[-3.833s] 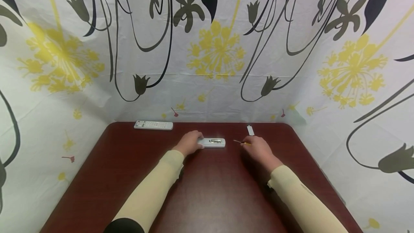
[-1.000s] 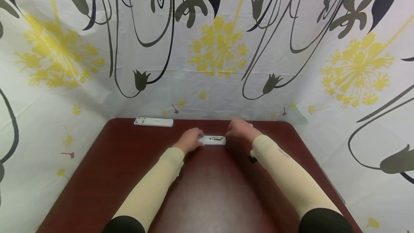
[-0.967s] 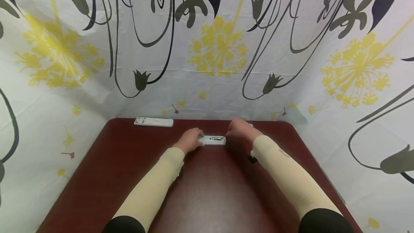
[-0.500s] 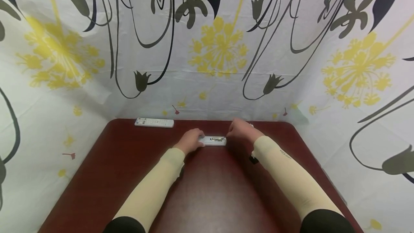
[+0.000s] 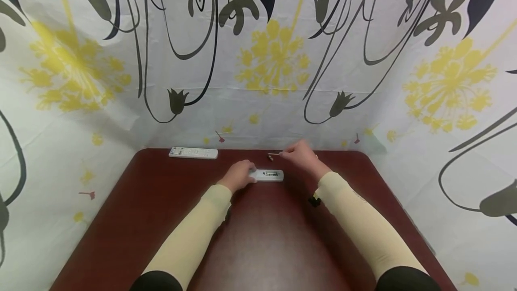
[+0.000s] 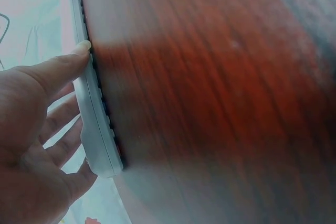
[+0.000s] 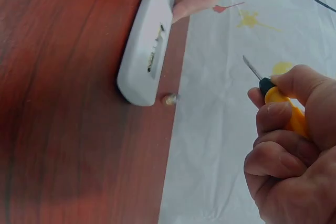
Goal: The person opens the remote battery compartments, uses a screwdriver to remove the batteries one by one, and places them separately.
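Note:
My left hand (image 5: 237, 176) grips one end of a white remote control (image 5: 260, 178) lying face down on the table. The left wrist view shows the thumb on one edge and fingers at the other. The remote's battery slot (image 5: 272, 174) is uncovered. My right hand (image 5: 302, 156) holds a small screwdriver (image 7: 287, 109) with a yellow and dark green handle, its shaft pointing left beyond the remote. A small battery (image 5: 270, 158), blurred, is off the remote near the table's far edge. In the right wrist view this battery (image 7: 169, 99) is beside the remote's end.
A second white remote control (image 5: 193, 152), buttons up, lies at the far left of the dark red table (image 5: 258, 237). A small white piece (image 5: 316, 156) is mostly hidden behind the right hand. Patterned white cloth (image 5: 258, 120) hangs around the table's back and sides.
The right hand went from beside the white piece to the remote's slot, then up toward the far edge with the screwdriver. The battery has left the slot. The left hand stays put.

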Motion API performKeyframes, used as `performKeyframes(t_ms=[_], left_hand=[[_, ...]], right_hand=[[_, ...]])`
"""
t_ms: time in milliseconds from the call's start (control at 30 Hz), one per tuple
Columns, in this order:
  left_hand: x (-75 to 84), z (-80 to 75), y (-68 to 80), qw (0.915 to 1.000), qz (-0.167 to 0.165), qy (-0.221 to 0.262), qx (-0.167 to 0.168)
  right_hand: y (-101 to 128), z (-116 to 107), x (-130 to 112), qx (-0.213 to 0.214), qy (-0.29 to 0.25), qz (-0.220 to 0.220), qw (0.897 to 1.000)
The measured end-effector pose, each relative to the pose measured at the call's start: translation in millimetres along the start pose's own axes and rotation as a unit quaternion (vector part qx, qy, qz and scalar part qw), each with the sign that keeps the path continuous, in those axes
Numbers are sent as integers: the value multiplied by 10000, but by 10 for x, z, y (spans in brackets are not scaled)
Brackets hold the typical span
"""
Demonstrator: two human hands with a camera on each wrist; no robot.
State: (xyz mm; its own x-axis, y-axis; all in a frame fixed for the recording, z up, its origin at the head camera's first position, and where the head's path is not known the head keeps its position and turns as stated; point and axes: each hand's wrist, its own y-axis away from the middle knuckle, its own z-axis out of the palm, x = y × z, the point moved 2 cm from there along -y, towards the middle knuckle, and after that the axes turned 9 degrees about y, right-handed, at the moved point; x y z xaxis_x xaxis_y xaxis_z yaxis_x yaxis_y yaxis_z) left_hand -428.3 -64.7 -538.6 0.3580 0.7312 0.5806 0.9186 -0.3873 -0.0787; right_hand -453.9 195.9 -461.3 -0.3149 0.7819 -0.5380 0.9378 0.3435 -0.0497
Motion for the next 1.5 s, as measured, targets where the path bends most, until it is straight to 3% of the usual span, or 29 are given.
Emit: performKeyframes(t_ms=[167,600,967,1500], left_hand=[[5,-8,-4,10000,-37,-28,-32],[16,-25,4,10000,-29,-69,-60],[20,-17,0,9998,-182,-31,-56],[8,-1,1,9999,-163,52,-11]], right_hand=[[68,26,38,-17,-11,314,9995],[184,49,145,-200,-94,185,9996],[217,43,167,-118,209,4,9997],[256,118,171,-390,709,395,9959]])
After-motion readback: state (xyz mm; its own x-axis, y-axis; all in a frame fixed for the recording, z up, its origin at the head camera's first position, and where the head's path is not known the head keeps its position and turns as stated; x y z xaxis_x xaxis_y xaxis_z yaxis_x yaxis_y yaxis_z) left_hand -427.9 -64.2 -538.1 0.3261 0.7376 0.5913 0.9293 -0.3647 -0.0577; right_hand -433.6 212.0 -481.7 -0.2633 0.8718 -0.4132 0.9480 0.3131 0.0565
